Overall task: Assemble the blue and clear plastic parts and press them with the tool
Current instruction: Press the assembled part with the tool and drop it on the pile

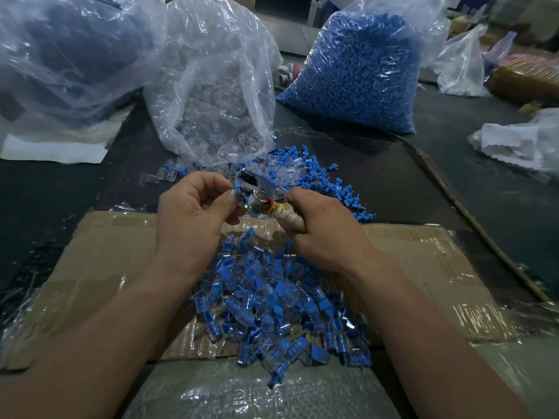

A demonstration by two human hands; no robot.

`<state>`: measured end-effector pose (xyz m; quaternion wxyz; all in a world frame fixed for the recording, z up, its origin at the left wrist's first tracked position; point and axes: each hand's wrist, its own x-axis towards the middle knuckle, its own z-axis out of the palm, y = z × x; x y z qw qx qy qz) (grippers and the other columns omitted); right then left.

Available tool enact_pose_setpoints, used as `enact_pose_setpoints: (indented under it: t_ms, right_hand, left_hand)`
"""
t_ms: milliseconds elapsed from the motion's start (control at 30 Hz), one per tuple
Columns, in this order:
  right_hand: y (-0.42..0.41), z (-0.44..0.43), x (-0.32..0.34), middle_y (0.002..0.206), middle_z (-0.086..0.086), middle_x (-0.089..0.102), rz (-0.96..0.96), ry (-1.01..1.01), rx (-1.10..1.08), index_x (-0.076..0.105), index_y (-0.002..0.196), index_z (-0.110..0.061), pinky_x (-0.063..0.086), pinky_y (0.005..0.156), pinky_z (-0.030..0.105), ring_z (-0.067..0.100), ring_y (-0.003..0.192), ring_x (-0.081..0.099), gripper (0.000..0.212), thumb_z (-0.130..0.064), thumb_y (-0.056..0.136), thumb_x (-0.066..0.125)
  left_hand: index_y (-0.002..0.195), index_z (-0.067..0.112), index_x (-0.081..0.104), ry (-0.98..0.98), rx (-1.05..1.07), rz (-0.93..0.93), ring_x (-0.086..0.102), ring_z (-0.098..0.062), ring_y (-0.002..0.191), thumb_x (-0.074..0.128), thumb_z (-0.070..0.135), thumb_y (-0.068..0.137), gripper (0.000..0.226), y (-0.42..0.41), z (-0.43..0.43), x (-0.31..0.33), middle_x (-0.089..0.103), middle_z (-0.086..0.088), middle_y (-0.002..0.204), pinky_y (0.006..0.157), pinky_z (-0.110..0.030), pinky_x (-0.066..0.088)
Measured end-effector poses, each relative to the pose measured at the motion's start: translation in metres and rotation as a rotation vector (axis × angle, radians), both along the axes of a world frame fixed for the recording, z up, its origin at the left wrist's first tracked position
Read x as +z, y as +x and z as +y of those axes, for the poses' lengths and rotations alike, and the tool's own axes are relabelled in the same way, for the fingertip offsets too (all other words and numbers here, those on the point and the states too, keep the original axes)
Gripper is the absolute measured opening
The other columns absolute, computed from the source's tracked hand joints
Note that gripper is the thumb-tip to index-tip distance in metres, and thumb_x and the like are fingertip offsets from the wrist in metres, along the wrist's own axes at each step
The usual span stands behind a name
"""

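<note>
Two hands meet above the cardboard: the right hand, fingers curled, grips the tool by its taped handle, long axis slanting left and away, its metal head at the blue part pinched between the left hand's thumb and forefinger.

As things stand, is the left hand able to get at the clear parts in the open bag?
Probably not yet: the left hand pinches a blue part at the tool. The bag lies open just beyond, unblocked.
</note>
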<state>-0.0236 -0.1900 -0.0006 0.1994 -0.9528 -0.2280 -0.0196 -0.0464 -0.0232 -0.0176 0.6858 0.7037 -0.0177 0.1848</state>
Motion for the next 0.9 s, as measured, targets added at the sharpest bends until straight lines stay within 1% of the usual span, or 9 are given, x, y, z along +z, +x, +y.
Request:
enact_pose_setpoints:
  t_ms: [100,233,333,367,433,533,667,800,900]
  right_hand:
    - [-0.001,-0.001,-0.001,0.077,-0.009,0.044,-0.041,0.008,0.001,0.038,0.084,-0.026,0.035,0.062,0.031,0.014,0.072,0.043,0.022,-0.020,0.082,0.059]
    - [0.001,0.000,-0.003,0.082,-0.008,0.045,-0.046,0.018,0.007,0.039,0.087,-0.027,0.037,0.065,0.032,0.014,0.075,0.042,0.022,-0.021,0.083,0.059]
    - [0.003,-0.003,-0.005,0.084,-0.009,0.043,-0.060,0.025,0.007,0.048,0.097,-0.023,0.031,0.067,0.028,0.011,0.078,0.039,0.018,-0.021,0.084,0.060]
    - [0.004,-0.004,-0.006,0.086,-0.009,0.042,-0.062,0.030,0.004,0.051,0.102,-0.020,0.030,0.068,0.028,0.011,0.079,0.039,0.020,-0.020,0.084,0.060]
    - [0.006,-0.007,-0.006,0.090,-0.008,0.044,-0.056,0.038,0.003,0.053,0.109,-0.017,0.032,0.071,0.028,0.011,0.083,0.040,0.027,-0.021,0.083,0.060]
    - [0.009,-0.012,-0.007,0.096,-0.008,0.046,-0.036,0.004,0.002,0.053,0.115,-0.017,0.035,0.076,0.027,0.008,0.087,0.040,0.034,-0.024,0.084,0.062]
    - [0.012,-0.020,-0.005,0.096,-0.010,0.046,-0.001,-0.035,-0.030,0.054,0.118,-0.020,0.040,0.078,0.029,0.010,0.090,0.045,0.038,-0.031,0.084,0.063]
    - [0.013,-0.028,-0.002,0.098,-0.006,0.055,0.036,-0.059,-0.055,0.057,0.114,-0.023,0.044,0.076,0.034,0.013,0.089,0.050,0.038,-0.037,0.080,0.066]
    - [0.015,-0.034,0.000,0.099,-0.005,0.057,0.082,-0.091,-0.071,0.059,0.110,-0.024,0.045,0.077,0.035,0.014,0.090,0.051,0.045,-0.044,0.072,0.073]
  left_hand:
    - [0.074,0.017,0.058,0.000,0.009,-0.016,0.060,-0.001,0.053,0.057,-0.007,0.083,0.025,-0.002,-0.001,0.003,0.060,0.004,0.064,0.053,-0.011,0.048]
    - [0.074,0.017,0.058,0.009,0.014,-0.004,0.059,-0.001,0.053,0.058,-0.007,0.083,0.025,-0.003,-0.001,0.005,0.061,0.001,0.066,0.054,-0.010,0.047]
    - [0.074,0.018,0.058,0.023,0.014,0.010,0.060,-0.001,0.054,0.058,-0.006,0.083,0.026,-0.003,-0.001,0.005,0.062,0.001,0.067,0.054,-0.010,0.047]
    - [0.074,0.018,0.058,0.025,0.017,0.015,0.061,-0.001,0.054,0.058,-0.006,0.083,0.026,-0.003,-0.001,0.005,0.062,0.002,0.066,0.053,-0.010,0.047]
    - [0.074,0.018,0.058,0.021,0.024,0.025,0.061,-0.001,0.054,0.058,-0.005,0.083,0.025,-0.001,0.000,0.004,0.064,0.004,0.062,0.053,-0.010,0.048]
    - [0.075,0.018,0.060,-0.019,0.033,0.038,0.062,-0.003,0.054,0.059,-0.003,0.083,0.022,0.000,0.006,0.007,0.066,0.008,0.060,0.052,-0.012,0.048]
    - [0.075,0.017,0.064,-0.105,0.051,0.138,0.061,-0.004,0.052,0.060,-0.002,0.083,0.021,0.004,0.015,0.011,0.067,0.007,0.059,0.047,-0.014,0.047]
    - [0.077,0.015,0.066,0.009,-0.051,0.274,0.057,-0.004,0.047,0.063,0.002,0.079,0.013,0.004,0.022,0.015,0.068,0.006,0.059,0.043,-0.012,0.045]
    - [0.070,0.016,0.067,0.078,-0.186,0.380,0.048,-0.009,0.042,0.067,0.005,0.073,0.012,0.003,0.029,0.018,0.070,-0.002,0.063,0.037,-0.013,0.039]
